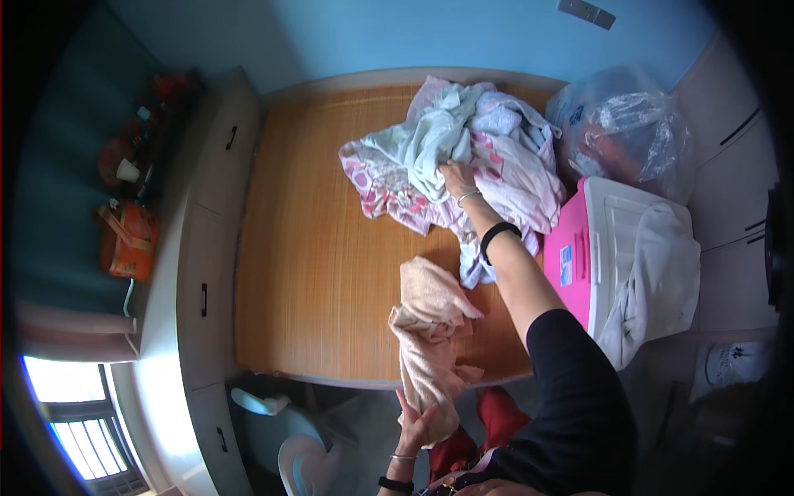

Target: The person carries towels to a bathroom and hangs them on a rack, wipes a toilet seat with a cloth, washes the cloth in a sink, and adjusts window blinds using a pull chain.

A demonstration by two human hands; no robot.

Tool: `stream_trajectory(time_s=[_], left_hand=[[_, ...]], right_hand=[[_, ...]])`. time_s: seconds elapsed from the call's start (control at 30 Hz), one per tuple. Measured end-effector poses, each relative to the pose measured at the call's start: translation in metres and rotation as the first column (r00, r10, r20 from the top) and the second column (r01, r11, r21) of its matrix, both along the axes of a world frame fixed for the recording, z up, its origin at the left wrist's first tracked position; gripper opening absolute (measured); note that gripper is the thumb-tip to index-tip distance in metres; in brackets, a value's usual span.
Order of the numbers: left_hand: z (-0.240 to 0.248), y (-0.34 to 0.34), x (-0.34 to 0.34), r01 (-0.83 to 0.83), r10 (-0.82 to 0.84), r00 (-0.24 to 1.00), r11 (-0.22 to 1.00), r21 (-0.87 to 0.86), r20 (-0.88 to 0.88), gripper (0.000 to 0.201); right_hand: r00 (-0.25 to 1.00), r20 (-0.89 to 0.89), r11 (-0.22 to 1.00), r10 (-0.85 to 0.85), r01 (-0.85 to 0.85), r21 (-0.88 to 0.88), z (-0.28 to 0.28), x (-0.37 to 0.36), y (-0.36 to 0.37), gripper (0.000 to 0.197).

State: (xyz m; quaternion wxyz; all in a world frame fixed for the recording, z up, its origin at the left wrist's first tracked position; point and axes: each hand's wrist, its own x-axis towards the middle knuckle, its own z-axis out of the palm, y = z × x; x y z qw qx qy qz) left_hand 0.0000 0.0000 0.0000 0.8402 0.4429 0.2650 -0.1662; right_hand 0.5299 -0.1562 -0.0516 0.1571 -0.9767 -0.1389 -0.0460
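Left hand [416,423] holding lower end of peach towel [426,335], fingers partly spread; towel spans near edge of table [306,248]. Right hand [458,178] closed on pale green cloth [434,140] atop laundry pile [517,178]; pink box [566,248] at right

The right hand [457,176] wears a thin, silvery bangle [469,197] at the wrist, with a wide black band [499,240] farther up the forearm. A plain black sleeve [579,388] leaves that forearm bare. Above the left hand [418,423] sit a slim metallic bracelet [404,456] and a dark strap [396,484]. The trousers [499,417] are deep red.
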Motion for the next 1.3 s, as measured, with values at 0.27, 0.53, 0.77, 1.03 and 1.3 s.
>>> stream_trajectory(time_s=[0.27, 0.53, 0.77, 1.03, 1.3], left_hand=[[0.015, -0.006, 0.032, -0.072, 0.066, 0.997, 0.919, -0.387, -0.028, 0.066], [0.025, 0.037, 0.048, -0.424, 0.397, 0.906, 0.843, -0.331, -0.149, 0.066], [0.085, 0.07, 0.062, -0.5, 0.506, 0.861, 0.861, -0.094, 0.059, 0.065], [0.142, 0.025, 0.079, -0.469, 0.464, 0.86, 0.883, -0.03, 0.212, 0.064], [0.204, -0.02, 0.07, -0.445, 0.425, 0.84, 0.895, -0.018, 0.336, 0.063]], right_hand=[[0.675, -0.458, 0.67, 0.579, -0.074, 0.739, 0.157, -0.217, 0.015, 0.032], [-0.021, -0.521, 0.489, 0.853, -0.315, 0.813, 0.216, -0.39, -0.077, 0.022], [0.969, -0.218, 0.921, 0.115, -0.022, 0.389, 0.214, -0.362, -0.224, 0.029], [0.532, -0.149, 0.55, -0.834, 0.824, -0.139, 0.221, -0.331, -0.386, 0.091], [0.595, 0.141, 0.611, -0.791, 0.752, 0.249, 0.138, -0.354, -0.461, 0.085]])
